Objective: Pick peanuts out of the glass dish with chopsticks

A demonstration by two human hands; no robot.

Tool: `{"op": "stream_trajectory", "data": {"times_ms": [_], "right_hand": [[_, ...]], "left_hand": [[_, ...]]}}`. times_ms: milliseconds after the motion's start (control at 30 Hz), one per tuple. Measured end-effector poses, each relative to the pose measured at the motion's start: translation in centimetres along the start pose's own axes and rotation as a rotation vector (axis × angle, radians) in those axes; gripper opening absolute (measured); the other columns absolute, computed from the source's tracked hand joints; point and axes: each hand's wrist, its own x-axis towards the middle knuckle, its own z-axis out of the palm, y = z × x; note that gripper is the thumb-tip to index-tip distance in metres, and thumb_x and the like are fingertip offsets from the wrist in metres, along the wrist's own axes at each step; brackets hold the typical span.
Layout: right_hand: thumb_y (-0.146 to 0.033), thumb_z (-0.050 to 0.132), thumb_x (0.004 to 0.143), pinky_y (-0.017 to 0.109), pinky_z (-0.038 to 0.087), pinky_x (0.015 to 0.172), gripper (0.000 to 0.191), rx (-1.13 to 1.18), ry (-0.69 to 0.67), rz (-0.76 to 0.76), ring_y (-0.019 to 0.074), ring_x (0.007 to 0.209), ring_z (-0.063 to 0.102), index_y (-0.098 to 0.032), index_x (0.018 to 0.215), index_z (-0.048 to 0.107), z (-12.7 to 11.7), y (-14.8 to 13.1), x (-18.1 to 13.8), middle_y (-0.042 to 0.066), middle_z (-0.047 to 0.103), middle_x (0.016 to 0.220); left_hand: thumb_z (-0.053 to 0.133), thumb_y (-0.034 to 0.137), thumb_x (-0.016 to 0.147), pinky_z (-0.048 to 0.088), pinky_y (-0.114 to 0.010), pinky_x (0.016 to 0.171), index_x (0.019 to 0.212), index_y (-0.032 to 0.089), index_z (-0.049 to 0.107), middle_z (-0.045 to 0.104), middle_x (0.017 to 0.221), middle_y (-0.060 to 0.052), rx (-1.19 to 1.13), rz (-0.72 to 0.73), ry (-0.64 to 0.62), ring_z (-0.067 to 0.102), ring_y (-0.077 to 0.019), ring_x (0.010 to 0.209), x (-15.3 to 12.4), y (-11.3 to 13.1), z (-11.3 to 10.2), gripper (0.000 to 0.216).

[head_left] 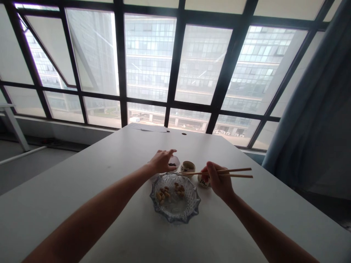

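Note:
A clear glass dish [189,210] with a scalloped rim sits on the white table [82,190] and holds several peanuts [164,193]. My right hand [218,180] is closed round a pair of wooden chopsticks [236,172], whose tips reach left over the dish's far edge. Behind that hand a small white cup [203,181] is partly hidden. My left hand [163,160] rests with fingers stretched out on a small clear bowl [174,161] with dark contents. Between the hands stands a small cream cup [188,167] with dark markings.
The table runs to a wall of large black-framed windows [175,73]. A blue-grey curtain [315,120] hangs at the right. Two small dark holes [183,134] mark the table's far end. A white table leg [13,126] stands at the far left.

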Motion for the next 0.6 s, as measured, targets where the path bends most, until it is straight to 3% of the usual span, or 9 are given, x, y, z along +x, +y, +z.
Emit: {"op": "stream_trajectory", "data": {"times_ms": [100, 267, 467, 600], "right_hand": [[-0.068, 0.05, 0.089, 0.022, 0.035, 0.034, 0.059, -0.009, -0.111, 0.119, 0.0118, 0.033, 0.047, -0.019, 0.059, 0.06, -0.4, -0.9, 0.1, 0.001, 0.054, 0.04], [-0.067, 0.046, 0.092, 0.021, 0.032, 0.034, 0.06, -0.15, -0.202, 0.107, 0.0106, 0.033, 0.045, -0.019, 0.058, 0.058, -0.2, -1.6, -0.2, 0.0, 0.052, 0.04], [-0.059, 0.048, 0.095, 0.024, 0.045, 0.044, 0.053, -0.106, -0.341, -0.015, 0.0141, 0.045, 0.058, -0.018, 0.064, 0.061, 0.6, -1.3, -0.5, 0.003, 0.062, 0.052], [-0.057, 0.05, 0.095, 0.025, 0.048, 0.046, 0.049, 0.003, -0.281, -0.012, 0.0145, 0.047, 0.06, -0.017, 0.07, 0.065, 0.9, -1.1, -0.7, 0.003, 0.064, 0.055]], "left_hand": [[0.071, 0.048, 0.077, 0.043, -0.048, 0.1, 0.14, 0.015, 0.04, 0.072, 0.115, -0.015, 0.054, -0.09, -0.07, 0.067, -0.0329, 0.108, 0.5, -0.3, 0.2, 0.078], [0.064, 0.058, 0.081, 0.043, -0.049, 0.1, 0.137, 0.016, 0.045, 0.071, 0.117, -0.016, 0.075, -0.168, -0.107, 0.066, -0.0334, 0.111, 0.5, -0.8, 0.1, 0.073], [0.039, 0.065, 0.093, 0.045, -0.05, 0.099, 0.121, 0.018, 0.06, 0.07, 0.119, -0.012, -0.022, -0.126, 0.162, 0.064, -0.0308, 0.111, -3.1, -2.9, -1.0, 0.058], [0.031, 0.066, 0.094, 0.05, -0.048, 0.093, 0.114, 0.016, 0.062, 0.07, 0.113, -0.013, -0.158, -0.242, 0.279, 0.067, -0.0285, 0.101, -6.3, -5.5, -0.5, 0.061]]}}
